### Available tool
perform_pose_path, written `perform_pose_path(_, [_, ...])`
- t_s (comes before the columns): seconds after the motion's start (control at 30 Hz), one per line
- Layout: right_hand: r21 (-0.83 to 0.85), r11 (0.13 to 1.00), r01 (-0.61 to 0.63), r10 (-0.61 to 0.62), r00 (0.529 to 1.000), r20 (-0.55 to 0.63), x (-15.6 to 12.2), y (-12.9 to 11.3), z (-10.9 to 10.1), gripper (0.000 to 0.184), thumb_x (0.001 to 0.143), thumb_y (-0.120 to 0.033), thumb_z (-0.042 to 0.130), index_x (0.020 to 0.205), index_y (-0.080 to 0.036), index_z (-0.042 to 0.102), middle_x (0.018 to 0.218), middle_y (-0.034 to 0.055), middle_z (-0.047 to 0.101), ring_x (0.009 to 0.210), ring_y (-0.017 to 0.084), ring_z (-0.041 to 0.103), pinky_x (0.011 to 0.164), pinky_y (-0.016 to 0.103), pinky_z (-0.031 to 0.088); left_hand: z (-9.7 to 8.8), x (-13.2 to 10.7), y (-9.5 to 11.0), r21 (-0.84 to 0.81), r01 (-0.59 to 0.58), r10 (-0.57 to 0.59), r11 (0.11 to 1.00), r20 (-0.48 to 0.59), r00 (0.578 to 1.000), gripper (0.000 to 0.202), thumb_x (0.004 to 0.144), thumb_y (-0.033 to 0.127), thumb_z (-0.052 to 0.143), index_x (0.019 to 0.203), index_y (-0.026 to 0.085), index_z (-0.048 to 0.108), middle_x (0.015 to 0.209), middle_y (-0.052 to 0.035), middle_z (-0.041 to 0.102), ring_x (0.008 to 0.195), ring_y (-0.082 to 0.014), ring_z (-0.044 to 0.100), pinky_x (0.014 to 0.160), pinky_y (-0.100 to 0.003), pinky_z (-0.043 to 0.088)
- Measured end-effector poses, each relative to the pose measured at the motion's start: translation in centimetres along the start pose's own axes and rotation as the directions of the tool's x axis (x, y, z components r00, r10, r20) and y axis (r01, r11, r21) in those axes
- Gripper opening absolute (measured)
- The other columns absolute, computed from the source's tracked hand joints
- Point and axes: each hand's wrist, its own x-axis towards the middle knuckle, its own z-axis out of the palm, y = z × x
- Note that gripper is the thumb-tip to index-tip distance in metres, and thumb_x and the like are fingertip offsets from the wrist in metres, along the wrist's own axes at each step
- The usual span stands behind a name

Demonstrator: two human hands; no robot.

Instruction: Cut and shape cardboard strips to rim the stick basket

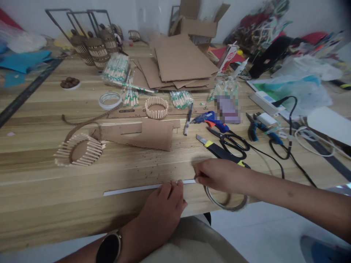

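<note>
Cardboard sheets [183, 58] and bundled sticks [116, 67] fill a craft workshop's wooden table [41, 186] toward its far edge; a glue gun [208, 117], scissors [221, 136] and utility knife [223, 152] lie nearer the front edge.

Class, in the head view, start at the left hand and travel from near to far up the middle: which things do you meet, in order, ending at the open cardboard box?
Left hand, cut cardboard piece, small ring of sticks, stacked cardboard sheets, open cardboard box.

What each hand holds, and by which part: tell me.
The right hand seems to pinch the white strip toward its right end, near the loop; the grip is hidden. The left hand rests on it farther left.
</note>
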Motion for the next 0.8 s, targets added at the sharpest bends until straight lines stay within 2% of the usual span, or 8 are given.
perform_pose_path(0.13, [-0.076, 0.997, -0.025, 0.026, 1.000, 0.005, 0.0, -0.6, -0.2, 0.021, 0.090, -0.028, 0.055, 0.088, -0.019, 0.073, 0.085, 0.0084, 0.073, 0.080, 0.023, 0.068, 0.055, 0.028, 0.030, 0.2, -0.2, 0.0, 0.001, -0.003, 0.002, 1.000, 0.023, 1.000, 0.032, 0.100, 0.025, 0.053, 0.121, 0.002, 0.062, 0.101, -0.0140, 0.072, 0.093, -0.0217, 0.064, 0.075, -0.031, 0.050])
perform_pose_path(0.3, [-0.138, 0.990, -0.016, 0.019, 1.000, 0.023, 0.2, -1.3, -0.9, 0.020, 0.088, -0.025, 0.055, 0.084, -0.017, 0.072, 0.086, 0.0106, 0.073, 0.081, 0.024, 0.069, 0.056, 0.027, 0.034, 0.2, -0.2, 0.0, -0.009, 0.007, -0.006, 1.000, 0.016, 1.000, 0.030, 0.101, 0.023, 0.049, 0.118, 0.003, 0.064, 0.102, -0.0136, 0.072, 0.093, -0.0215, 0.063, 0.077, -0.031, 0.050])
perform_pose_path(0.43, [-0.126, 0.992, 0.019, -0.014, 0.999, 0.041, 0.5, -1.2, -1.5, 0.017, 0.085, -0.022, 0.057, 0.081, -0.016, 0.072, 0.085, 0.0095, 0.073, 0.079, 0.022, 0.069, 0.054, 0.026, 0.033, 0.1, -0.1, 0.0, -0.023, 0.034, -0.035, 0.999, -0.017, 0.999, 0.029, 0.101, 0.021, 0.046, 0.113, 0.004, 0.066, 0.099, -0.0109, 0.073, 0.089, -0.0207, 0.064, 0.075, -0.031, 0.050])
perform_pose_path(0.53, [-0.112, 0.993, 0.037, -0.032, 0.998, 0.049, 0.5, -1.1, -1.5, 0.017, 0.084, -0.023, 0.057, 0.078, -0.016, 0.072, 0.082, 0.0086, 0.073, 0.076, 0.022, 0.069, 0.051, 0.027, 0.031, 0.0, -0.3, 0.0, -0.012, 0.033, -0.033, 0.999, 0.012, 0.999, 0.028, 0.100, 0.021, 0.049, 0.114, 0.004, 0.066, 0.100, -0.0117, 0.073, 0.090, -0.0212, 0.064, 0.077, -0.031, 0.051])
perform_pose_path(0.67, [-0.123, 0.992, 0.021, -0.018, 1.000, 0.021, 0.4, -1.3, -1.4, 0.018, 0.085, -0.023, 0.056, 0.083, -0.016, 0.073, 0.086, 0.0109, 0.073, 0.081, 0.024, 0.069, 0.054, 0.027, 0.035, 0.0, -0.4, -0.2, 0.001, 0.014, -0.014, 1.000, 0.077, 0.997, 0.028, 0.099, 0.023, 0.053, 0.118, 0.004, 0.063, 0.106, -0.0150, 0.070, 0.092, -0.0227, 0.064, 0.077, -0.033, 0.050])
perform_pose_path(0.8, [-0.124, 0.992, 0.022, -0.021, 1.000, 0.004, 0.3, -1.6, -1.4, 0.017, 0.084, -0.022, 0.057, 0.089, -0.017, 0.073, 0.086, 0.0107, 0.073, 0.083, 0.024, 0.069, 0.059, 0.026, 0.040, 0.4, -0.1, 0.2, -0.003, 0.006, -0.006, 1.000, 0.058, 0.998, 0.028, 0.099, 0.021, 0.051, 0.118, 0.005, 0.062, 0.114, -0.0171, 0.069, 0.100, -0.0241, 0.065, 0.082, -0.034, 0.050])
